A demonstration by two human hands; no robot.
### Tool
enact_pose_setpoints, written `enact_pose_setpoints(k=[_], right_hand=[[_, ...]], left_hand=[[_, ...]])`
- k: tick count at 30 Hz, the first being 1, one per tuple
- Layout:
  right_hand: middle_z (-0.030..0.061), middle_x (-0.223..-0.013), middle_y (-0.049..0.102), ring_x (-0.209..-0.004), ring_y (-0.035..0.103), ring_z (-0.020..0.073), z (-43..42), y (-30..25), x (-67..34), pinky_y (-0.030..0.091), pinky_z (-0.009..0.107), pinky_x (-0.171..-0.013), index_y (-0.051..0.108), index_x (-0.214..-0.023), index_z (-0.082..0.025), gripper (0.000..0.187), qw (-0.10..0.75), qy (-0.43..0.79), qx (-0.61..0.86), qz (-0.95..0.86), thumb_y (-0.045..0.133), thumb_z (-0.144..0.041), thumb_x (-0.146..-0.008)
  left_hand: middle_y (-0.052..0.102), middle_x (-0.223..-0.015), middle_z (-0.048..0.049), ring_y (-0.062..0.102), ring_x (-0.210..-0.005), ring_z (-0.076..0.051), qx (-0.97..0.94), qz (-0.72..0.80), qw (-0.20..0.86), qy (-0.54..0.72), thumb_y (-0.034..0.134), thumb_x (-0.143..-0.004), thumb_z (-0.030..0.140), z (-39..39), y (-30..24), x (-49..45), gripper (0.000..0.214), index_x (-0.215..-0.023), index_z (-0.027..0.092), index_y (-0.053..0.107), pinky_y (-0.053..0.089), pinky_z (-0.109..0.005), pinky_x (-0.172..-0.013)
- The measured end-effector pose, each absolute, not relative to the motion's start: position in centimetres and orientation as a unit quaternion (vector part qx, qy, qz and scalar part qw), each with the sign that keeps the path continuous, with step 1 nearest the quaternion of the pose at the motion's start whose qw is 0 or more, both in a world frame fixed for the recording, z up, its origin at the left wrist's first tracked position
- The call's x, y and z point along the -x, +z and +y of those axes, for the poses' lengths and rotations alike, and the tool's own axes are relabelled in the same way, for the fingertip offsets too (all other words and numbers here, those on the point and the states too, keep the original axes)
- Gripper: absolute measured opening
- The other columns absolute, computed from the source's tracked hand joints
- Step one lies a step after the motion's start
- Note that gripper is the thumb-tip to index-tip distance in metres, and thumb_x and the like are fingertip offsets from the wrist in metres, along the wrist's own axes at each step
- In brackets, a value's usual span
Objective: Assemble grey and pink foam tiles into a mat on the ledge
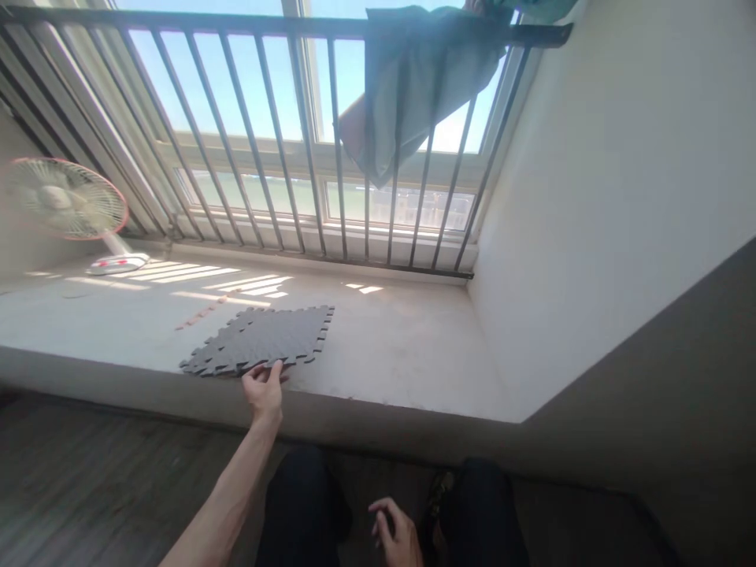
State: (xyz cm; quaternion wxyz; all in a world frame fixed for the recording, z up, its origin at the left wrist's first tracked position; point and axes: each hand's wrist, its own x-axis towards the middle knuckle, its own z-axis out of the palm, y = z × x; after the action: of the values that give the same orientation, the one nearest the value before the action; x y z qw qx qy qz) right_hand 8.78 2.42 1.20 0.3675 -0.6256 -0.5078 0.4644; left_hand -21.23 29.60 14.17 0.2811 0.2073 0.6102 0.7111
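Grey interlocking foam mats with jigsaw edges lie in a small stack on the white window ledge. At their front edge, my left hand pinches the mats, thumb on top and fingers tucked underneath, partly hidden. My right hand hangs low between my knees, away from the ledge. Its fingers are loosely curled and apart, and nothing shows in them.
A white fan with a red rim stands at the ledge's left end. Dark metal railings run before the window, with a grey-green cloth draped over them. A white wall bounds the right side.
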Motion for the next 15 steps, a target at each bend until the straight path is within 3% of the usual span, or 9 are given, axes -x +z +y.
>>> enact_pose_setpoints(k=[2,5,9,12,15], right_hand=[[0.0053,-0.083,0.076,-0.072,0.072,0.0218,5.3,4.0,-9.7,0.059,0.036,-0.073,0.079,-0.112,-0.027,0.047,0.446,0.478,0.593,-0.471,0.054,-0.065,-0.101],[0.0119,-0.105,0.080,-0.082,0.075,0.0235,9.6,9.0,-11.0,0.057,0.031,-0.064,0.071,-0.132,-0.021,0.065,0.551,0.495,0.545,-0.392,0.060,-0.073,-0.096],[0.0190,-0.145,0.068,-0.110,0.075,0.0275,13.4,12.8,-13.2,0.063,0.033,-0.071,0.041,-0.164,-0.020,0.094,0.645,0.501,0.495,-0.297,0.060,-0.078,-0.093],[0.0195,-0.155,0.061,-0.121,0.071,0.0300,14.7,12.6,-15.5,0.065,0.034,-0.073,0.030,-0.169,-0.020,0.105,0.668,0.462,0.527,-0.251,0.071,-0.071,-0.086],[0.0192,-0.154,0.062,-0.118,0.072,0.0305,15.1,11.1,-18.7,0.067,0.038,-0.080,0.035,-0.166,-0.020,0.102,0.680,0.419,0.557,-0.224,0.073,-0.066,-0.083]], left_hand=[[0.074,-0.100,-0.0027,0.078,-0.087,-0.019,-0.218,0.590,0.309,0.713,0.077,-0.088,0.029,26.9,13.5,16.3,0.044,-0.117,0.023,0.045,0.067,-0.034,-0.075],[0.075,-0.100,-0.0052,0.078,-0.086,-0.021,-0.256,0.596,0.352,0.675,0.077,-0.088,0.043,22.7,11.9,8.5,0.049,-0.121,0.023,0.048,0.066,-0.037,-0.078],[0.077,-0.109,-0.0118,0.080,-0.097,-0.026,-0.328,0.601,0.396,0.612,0.074,-0.086,0.060,18.5,9.8,-0.5,0.057,-0.123,0.025,0.048,0.067,-0.041,-0.082],[0.077,-0.110,-0.0141,0.079,-0.108,-0.031,-0.351,0.586,0.433,0.588,0.076,-0.079,0.069,16.7,8.6,-5.2,0.063,-0.118,0.026,0.049,0.067,-0.043,-0.082],[0.076,-0.115,-0.0162,0.079,-0.111,-0.035,-0.357,0.564,0.491,0.560,0.081,-0.073,0.071,15.8,7.9,-7.3,0.069,-0.114,0.026,0.049,0.068,-0.040,-0.072]])
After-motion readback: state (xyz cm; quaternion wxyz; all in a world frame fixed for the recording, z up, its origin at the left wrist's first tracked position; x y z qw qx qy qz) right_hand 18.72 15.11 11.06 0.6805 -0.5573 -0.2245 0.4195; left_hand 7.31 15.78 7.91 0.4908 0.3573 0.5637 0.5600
